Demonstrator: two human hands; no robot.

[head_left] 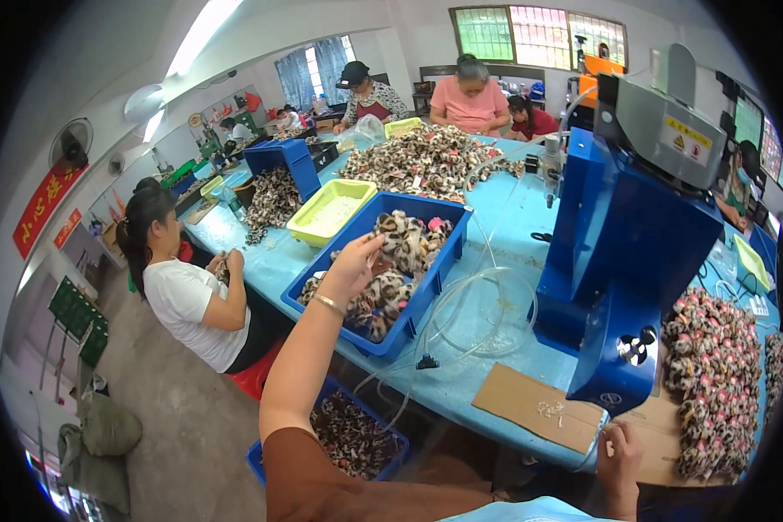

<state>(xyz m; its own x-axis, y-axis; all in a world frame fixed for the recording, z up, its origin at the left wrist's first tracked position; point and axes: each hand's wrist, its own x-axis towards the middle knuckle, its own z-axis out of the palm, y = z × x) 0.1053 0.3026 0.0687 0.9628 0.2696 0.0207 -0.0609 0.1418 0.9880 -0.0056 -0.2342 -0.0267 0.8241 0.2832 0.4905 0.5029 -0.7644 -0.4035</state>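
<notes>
My left hand (pixel 353 266), with a bracelet at its wrist, is closed at the fingertips on a small spotted plush toy (pixel 400 239). It hangs over a blue crate (pixel 389 346) that holds many similar brown, black and cream plush pieces. My right hand (pixel 619 454) rests by the table's front edge, fingers curled; whatever is in them, if anything, is hidden. Beside that hand lies a cardboard sheet (pixel 513 402) with small white plastic bits (pixel 551 411) on it. Over the cardboard stands a large blue and grey machine (pixel 639 226).
Rows of plush pieces (pixel 712 383) cover the right side. Clear tubing (pixel 496 300) loops across the blue table (pixel 505 248). A yellow-green tray (pixel 303 228) and a plush heap (pixel 426 161) lie beyond the crate. A co-worker (pixel 200 296) sits at left; others work behind. Another crate (pixel 400 452) stands below.
</notes>
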